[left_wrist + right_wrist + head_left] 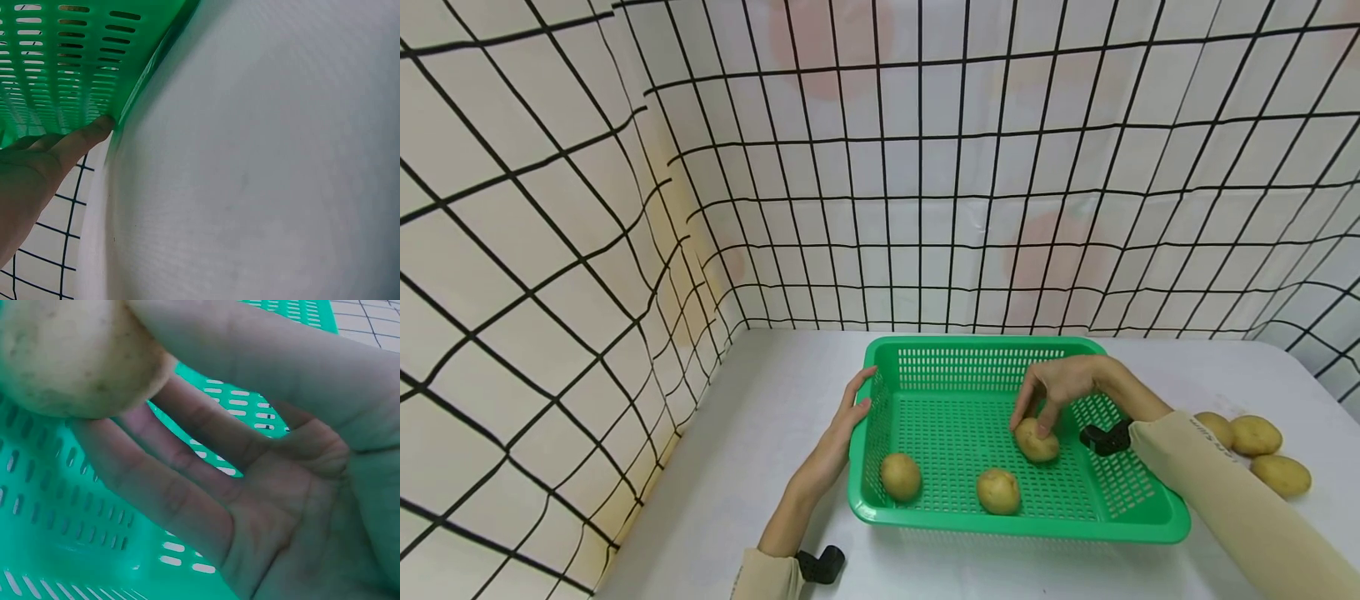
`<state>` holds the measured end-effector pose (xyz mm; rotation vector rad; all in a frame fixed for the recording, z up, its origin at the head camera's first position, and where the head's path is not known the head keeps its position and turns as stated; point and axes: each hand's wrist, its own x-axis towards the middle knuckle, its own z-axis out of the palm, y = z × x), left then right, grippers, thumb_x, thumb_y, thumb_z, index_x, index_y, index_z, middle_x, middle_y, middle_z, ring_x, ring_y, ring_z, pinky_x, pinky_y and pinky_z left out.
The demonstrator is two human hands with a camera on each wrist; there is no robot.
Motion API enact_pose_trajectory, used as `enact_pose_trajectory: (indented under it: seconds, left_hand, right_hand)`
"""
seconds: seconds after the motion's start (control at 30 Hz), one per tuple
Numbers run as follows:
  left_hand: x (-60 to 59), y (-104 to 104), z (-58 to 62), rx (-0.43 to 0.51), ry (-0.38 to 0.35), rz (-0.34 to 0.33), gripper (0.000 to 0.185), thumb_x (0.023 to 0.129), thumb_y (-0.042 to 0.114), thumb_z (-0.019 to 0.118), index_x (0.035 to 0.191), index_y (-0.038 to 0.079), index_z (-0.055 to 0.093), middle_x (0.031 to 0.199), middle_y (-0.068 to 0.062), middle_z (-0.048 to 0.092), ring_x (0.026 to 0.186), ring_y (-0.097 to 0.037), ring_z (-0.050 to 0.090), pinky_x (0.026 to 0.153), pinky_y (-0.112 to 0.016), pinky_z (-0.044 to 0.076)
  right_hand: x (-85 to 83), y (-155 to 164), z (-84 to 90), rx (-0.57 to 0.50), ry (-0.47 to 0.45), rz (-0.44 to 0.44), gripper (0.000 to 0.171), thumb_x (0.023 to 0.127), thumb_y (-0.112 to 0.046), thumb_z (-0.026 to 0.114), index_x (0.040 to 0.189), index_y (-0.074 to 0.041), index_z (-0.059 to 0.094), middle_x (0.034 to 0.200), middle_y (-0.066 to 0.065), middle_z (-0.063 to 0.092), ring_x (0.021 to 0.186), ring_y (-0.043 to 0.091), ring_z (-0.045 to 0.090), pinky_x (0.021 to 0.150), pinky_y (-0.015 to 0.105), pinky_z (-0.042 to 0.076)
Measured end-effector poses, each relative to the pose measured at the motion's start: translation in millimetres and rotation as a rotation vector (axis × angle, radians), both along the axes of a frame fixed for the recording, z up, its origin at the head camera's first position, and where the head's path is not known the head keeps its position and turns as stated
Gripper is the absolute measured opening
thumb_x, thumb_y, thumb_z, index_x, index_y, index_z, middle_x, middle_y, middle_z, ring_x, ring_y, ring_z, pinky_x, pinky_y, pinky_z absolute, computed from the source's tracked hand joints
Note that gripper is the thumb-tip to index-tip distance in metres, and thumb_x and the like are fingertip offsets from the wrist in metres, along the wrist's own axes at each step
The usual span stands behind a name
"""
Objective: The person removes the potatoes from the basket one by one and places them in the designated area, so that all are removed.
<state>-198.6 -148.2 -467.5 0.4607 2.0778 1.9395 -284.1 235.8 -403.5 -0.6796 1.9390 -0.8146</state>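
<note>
Our right hand (1060, 387) pinches a rounded yellow-brown potato (1036, 442), probably firm, light and best held round its widest part, inside the green perforated plastic basket (1075, 527), whose rim (857, 467) our left hand (839, 432) touches with nearly straight fingers.

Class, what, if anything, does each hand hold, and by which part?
The right hand pinches a potato by its upper part. The left hand touches the green basket's left rim; whether it grips it cannot be told.
</note>
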Motion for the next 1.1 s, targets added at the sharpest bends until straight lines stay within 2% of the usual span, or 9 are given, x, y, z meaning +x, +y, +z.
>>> enact_pose_trajectory:
  seconds: [0.27,0.53,0.67,0.83,0.97,1.1]
  left_hand:
    - [-0.1,0,0.0,0.013,-0.005,-0.006,0.048,0.111,0.047,0.031,0.158,0.048,0.02,0.171,0.004,0.015,0.151,-0.031,0.028,0.116,-0.059,0.034]
    - [-0.8,0,-1.2,0.011,-0.01,-0.006,0.048,0.111,0.047,0.031,0.158,0.048,0.02,0.17,0.004,0.015,0.151,-0.031,0.028,0.116,-0.06,0.034]
    - [-1.0,0,-1.6,0.015,-0.009,-0.009,0.048,0.111,0.048,0.031,0.158,0.049,0.02,0.17,0.004,0.016,0.15,-0.031,0.029,0.116,-0.06,0.035]
    - [-1.1,0,-2.0,0.011,-0.01,-0.012,0.048,0.111,0.048,0.03,0.158,0.048,0.019,0.17,0.003,0.016,0.149,-0.032,0.03,0.115,-0.06,0.036]
    - [-1.0,0,-1.8,0.008,-0.008,-0.011,0.049,0.111,0.048,0.03,0.158,0.048,0.019,0.17,0.002,0.015,0.15,-0.033,0.029,0.116,-0.061,0.035]
    - [-0.5,0,-1.8,0.011,-0.006,-0.006,0.049,0.111,0.047,0.03,0.158,0.048,0.019,0.171,0.003,0.015,0.151,-0.032,0.028,0.117,-0.061,0.034]
  right_hand:
    - [-1.3,1,2.1,-0.1,0.086,-0.004,0.036,0.085,-0.006,0.082,0.119,0.004,0.075,0.127,0.024,0.071,0.112,0.027,0.072,0.09,0.03,0.06]
    - [-4.5,2,6.3,-0.183,0.203,0.017,0.035,0.085,-0.007,0.082,0.119,-0.001,0.076,0.125,0.022,0.073,0.11,0.019,0.072,0.095,0.037,0.059]
    - [-4.5,3,9.7,-0.213,0.209,0.009,0.037,0.085,-0.008,0.082,0.12,0.003,0.074,0.124,0.022,0.073,0.109,0.018,0.071,0.095,0.037,0.059]
    - [-3.8,6,10.4,-0.249,0.184,-0.028,0.04,0.086,-0.007,0.081,0.123,0.006,0.072,0.125,0.02,0.073,0.107,0.019,0.072,0.092,0.034,0.06]
    - [-3.6,9,11.8,-0.27,0.206,-0.051,0.039,0.087,-0.007,0.08,0.123,0.004,0.072,0.126,0.019,0.073,0.106,0.019,0.071,0.091,0.035,0.06]
    - [-1.7,11,19.0,-0.235,0.245,-0.134,0.041,0.087,-0.012,0.082,0.125,0.001,0.072,0.127,0.017,0.073,0.109,0.018,0.07,0.091,0.034,0.06]
